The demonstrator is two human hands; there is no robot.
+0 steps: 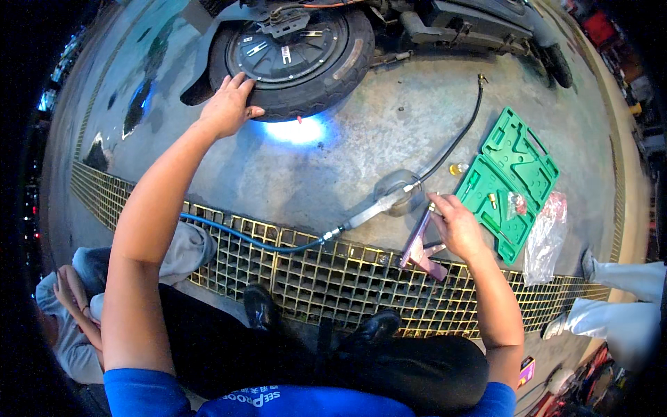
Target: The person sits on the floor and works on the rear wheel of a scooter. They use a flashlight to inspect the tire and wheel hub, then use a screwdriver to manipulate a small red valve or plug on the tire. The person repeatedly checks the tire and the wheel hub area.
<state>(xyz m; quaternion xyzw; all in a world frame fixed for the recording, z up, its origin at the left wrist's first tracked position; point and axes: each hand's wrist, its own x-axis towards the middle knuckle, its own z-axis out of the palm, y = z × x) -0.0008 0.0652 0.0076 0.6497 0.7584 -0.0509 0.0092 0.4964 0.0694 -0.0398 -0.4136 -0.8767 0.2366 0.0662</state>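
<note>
My left hand (227, 105) lies with spread fingers on the sidewall of a black scooter tyre (299, 101), at the near left of its wheel. Inside the tyre sits a dark hub (290, 52) with bolts round its rim. My right hand (458, 226) is closed around the narrow brass-tipped end of a purple, pistol-shaped metal tool (420, 254), whose handle points down toward the floor grate. Just left of that hand, a tyre inflator with a round gauge (397, 193) lies on the concrete. A black hose (458, 135) runs from it to a brass end, and a blue hose (257, 243) leads left.
An opened green tool case (511, 177) lies to the right, with a clear plastic bag (545, 240) beside it. A small yellow-capped item (457, 169) is near the case. A yellow-edged floor grate (299, 278) crosses in front of me. Other people sit at left and stand at right.
</note>
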